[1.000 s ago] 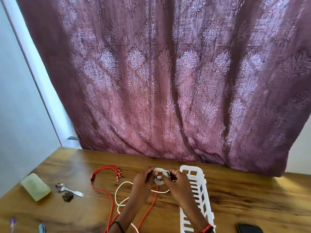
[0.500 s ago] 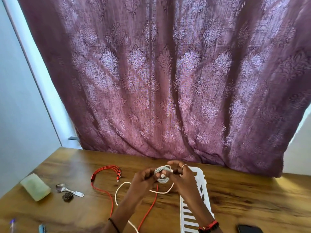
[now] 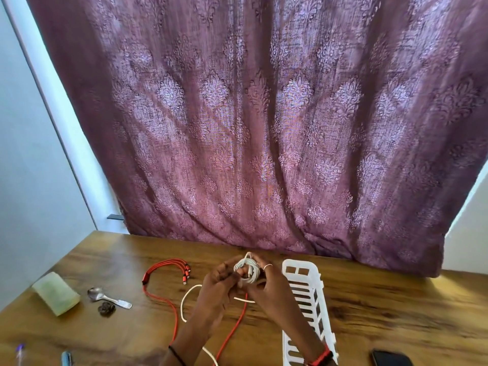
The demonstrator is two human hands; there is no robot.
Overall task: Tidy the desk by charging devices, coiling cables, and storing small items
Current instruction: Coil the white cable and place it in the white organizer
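Note:
A white cable (image 3: 247,269) is wound into a small coil, held above the wooden desk (image 3: 383,313) between both hands. My left hand (image 3: 215,289) grips the coil from the left. My right hand (image 3: 269,285), with a ring on one finger, holds it from the right. The cable's loose tail (image 3: 186,299) loops on the desk under my left forearm. A red multi-head charging cable (image 3: 158,291) lies spread on the desk to the left, its plugs near the hands. A white slotted plastic basket (image 3: 303,281) stands just right of my right hand.
A pale green block (image 3: 56,293), a metal spoon (image 3: 105,297) and a small dark item (image 3: 107,309) lie at the left. Two pens (image 3: 66,359) sit at the near left edge. A dark phone (image 3: 390,359) lies at the near right. A purple curtain (image 3: 250,128) hangs behind the desk.
The hands have kept winding the white cable. The coil has grown and the loose tail on the desk has shortened. Both hands lifted slightly toward the curtain.

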